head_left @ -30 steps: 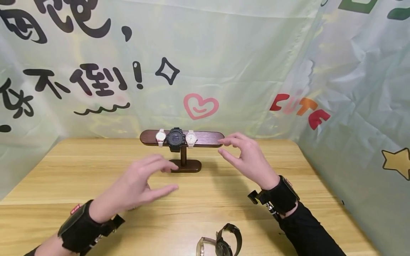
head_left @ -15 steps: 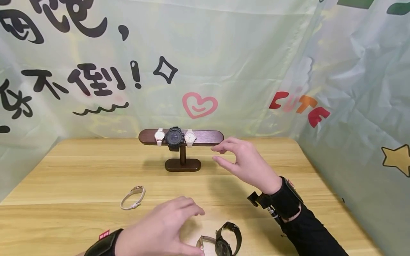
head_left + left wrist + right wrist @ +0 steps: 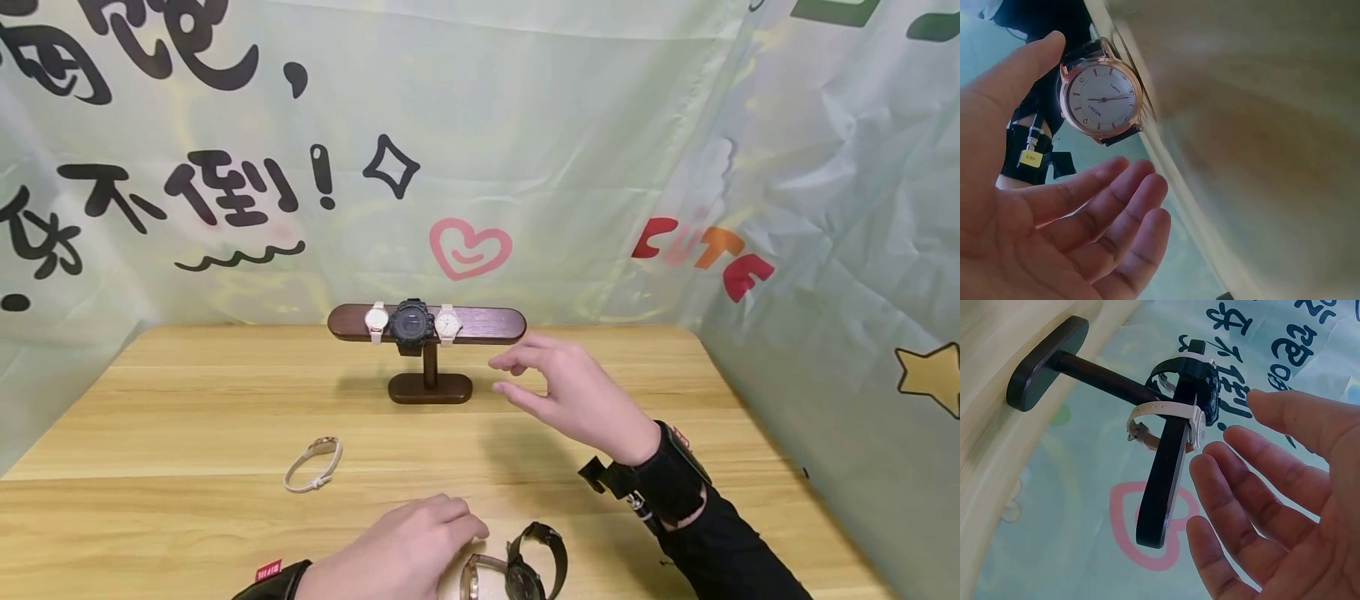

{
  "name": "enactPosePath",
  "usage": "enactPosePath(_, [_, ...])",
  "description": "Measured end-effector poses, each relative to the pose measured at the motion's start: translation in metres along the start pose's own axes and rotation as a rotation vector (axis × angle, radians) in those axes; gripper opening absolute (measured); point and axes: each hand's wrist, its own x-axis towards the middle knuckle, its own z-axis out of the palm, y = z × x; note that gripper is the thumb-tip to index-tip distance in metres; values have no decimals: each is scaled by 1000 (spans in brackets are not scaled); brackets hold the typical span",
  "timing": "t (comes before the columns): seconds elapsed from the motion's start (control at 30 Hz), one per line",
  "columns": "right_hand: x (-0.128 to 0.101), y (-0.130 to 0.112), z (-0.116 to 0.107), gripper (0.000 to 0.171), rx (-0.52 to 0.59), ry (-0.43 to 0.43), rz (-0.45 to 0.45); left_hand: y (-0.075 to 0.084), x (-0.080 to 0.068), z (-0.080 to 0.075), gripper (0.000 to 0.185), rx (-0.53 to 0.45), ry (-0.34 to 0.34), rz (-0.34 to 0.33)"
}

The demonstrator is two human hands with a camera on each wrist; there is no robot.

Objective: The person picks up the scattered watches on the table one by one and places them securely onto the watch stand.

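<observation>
the left hand [image 3: 405, 546], fingers loose and empty, hovers just left of the watch [image 3: 480, 577] at the desk's [image 3: 187, 392] near edge, nearer than the open right hand [image 3: 577, 392].

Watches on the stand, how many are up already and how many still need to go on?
Three watches hang on the wooden stand: white, black, white. The left hand reaches for the gold-rimmed watch at the table's near edge, not gripping it yet. The right hand hovers open by the stand's free end. Waiting: that watch, the black-strap watch beside it, and the beige watch.
</observation>
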Motion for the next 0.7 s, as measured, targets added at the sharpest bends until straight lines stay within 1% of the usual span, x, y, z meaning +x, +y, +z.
enactPosePath(0.2, [0,0,1,22,0,-26,6,1,1,1,43,15,-6,21])
enactPosePath(0.4, [0,0,2,22,-3,-50,18,2,2,3,30,33,-34,34])
enactPosePath(0.53, [-1,0,2,23,-2,-59,19,1,3,3,31,6,-61,16])
enactPosePath(0.6, [-1,0,2,23,0,-62,19,0,2,3,31,-20,-65,8])
enactPosePath(0.7, [-1,0,3,23,1,-66,20,-1,1,2,25,-61,-57,4])
